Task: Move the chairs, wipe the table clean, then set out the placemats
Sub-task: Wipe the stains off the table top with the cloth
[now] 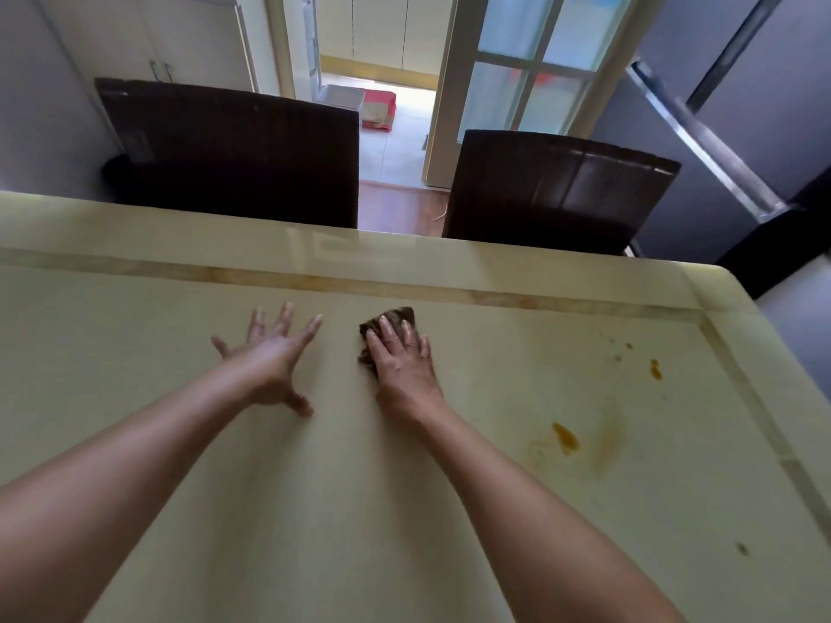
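Observation:
A glossy cream table (180,465) fills the lower view. My right hand (402,359) presses flat on a dark brown cloth (395,319) near the table's middle, fingers spread over it. Beside it my left hand (270,357) rests on the bare tabletop, fingers splayed, holding nothing. Orange-brown stains (565,438) and small spots (655,369) mark the table to the right of the cloth, with a faint smear beside them. Two dark brown chairs stand at the far edge, one at the left (234,150) and one at the right (557,191). No placemats are visible.
A grey refrigerator with a metal handle (701,141) stands at the far right. Between the chairs an open doorway (386,128) shows a tiled floor, a white tray and a red mat. White cabinets (157,42) line the far left wall.

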`<action>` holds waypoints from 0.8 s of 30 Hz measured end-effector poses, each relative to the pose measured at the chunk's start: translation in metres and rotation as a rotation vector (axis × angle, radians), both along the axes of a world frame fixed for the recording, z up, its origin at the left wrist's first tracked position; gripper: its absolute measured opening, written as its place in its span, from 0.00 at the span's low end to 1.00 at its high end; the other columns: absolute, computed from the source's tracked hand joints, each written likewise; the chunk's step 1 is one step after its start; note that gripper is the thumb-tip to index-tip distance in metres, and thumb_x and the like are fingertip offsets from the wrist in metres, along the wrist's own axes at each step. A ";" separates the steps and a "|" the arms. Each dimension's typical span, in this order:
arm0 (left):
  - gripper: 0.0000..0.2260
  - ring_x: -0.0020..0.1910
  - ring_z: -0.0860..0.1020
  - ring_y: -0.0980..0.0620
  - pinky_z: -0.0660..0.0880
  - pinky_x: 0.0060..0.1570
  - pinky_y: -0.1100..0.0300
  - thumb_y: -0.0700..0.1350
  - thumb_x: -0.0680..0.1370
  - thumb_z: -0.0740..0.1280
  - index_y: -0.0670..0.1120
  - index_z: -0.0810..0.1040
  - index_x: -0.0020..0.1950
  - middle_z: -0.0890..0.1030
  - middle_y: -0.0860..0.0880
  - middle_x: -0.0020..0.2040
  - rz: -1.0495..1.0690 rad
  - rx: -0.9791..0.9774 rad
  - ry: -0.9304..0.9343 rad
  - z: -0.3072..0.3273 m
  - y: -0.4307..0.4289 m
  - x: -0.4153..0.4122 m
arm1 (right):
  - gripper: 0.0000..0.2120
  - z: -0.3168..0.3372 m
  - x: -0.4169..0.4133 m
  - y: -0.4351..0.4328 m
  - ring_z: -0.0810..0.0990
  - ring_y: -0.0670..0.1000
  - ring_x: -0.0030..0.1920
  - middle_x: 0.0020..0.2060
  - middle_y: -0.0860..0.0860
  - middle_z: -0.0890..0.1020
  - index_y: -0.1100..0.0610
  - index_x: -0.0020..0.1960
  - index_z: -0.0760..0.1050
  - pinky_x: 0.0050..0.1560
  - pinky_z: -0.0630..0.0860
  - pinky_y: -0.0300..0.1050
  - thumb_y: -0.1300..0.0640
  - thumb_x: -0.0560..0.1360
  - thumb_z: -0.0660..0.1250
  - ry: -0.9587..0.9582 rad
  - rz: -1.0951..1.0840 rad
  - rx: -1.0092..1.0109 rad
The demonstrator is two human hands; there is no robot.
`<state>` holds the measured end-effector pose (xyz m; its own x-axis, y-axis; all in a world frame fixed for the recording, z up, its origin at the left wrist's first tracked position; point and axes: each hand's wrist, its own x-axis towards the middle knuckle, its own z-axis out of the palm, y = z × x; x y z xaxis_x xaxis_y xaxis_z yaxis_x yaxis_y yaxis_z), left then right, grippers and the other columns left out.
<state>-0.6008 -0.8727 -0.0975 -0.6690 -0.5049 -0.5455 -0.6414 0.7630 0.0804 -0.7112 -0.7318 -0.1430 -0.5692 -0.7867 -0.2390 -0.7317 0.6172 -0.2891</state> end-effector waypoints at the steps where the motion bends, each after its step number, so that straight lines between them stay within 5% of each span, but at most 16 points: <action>1: 0.53 0.75 0.34 0.43 0.47 0.66 0.27 0.58 0.65 0.75 0.62 0.37 0.75 0.32 0.52 0.76 -0.026 -0.012 0.020 0.001 0.007 0.002 | 0.34 0.001 -0.003 0.003 0.38 0.54 0.77 0.78 0.49 0.42 0.52 0.78 0.46 0.74 0.35 0.55 0.67 0.76 0.54 -0.005 0.006 0.011; 14: 0.55 0.75 0.31 0.44 0.49 0.65 0.27 0.63 0.63 0.74 0.64 0.36 0.74 0.28 0.53 0.75 -0.120 0.127 -0.043 -0.019 0.072 0.032 | 0.31 -0.002 -0.060 0.113 0.39 0.55 0.77 0.78 0.50 0.42 0.53 0.78 0.47 0.74 0.38 0.56 0.66 0.77 0.50 0.058 -0.420 0.063; 24: 0.55 0.75 0.32 0.43 0.49 0.65 0.27 0.63 0.62 0.75 0.64 0.37 0.75 0.30 0.53 0.75 -0.102 0.112 -0.039 -0.014 0.075 0.032 | 0.34 0.003 0.083 0.096 0.36 0.55 0.76 0.78 0.49 0.41 0.52 0.78 0.45 0.72 0.32 0.53 0.64 0.76 0.54 -0.033 -0.124 -0.045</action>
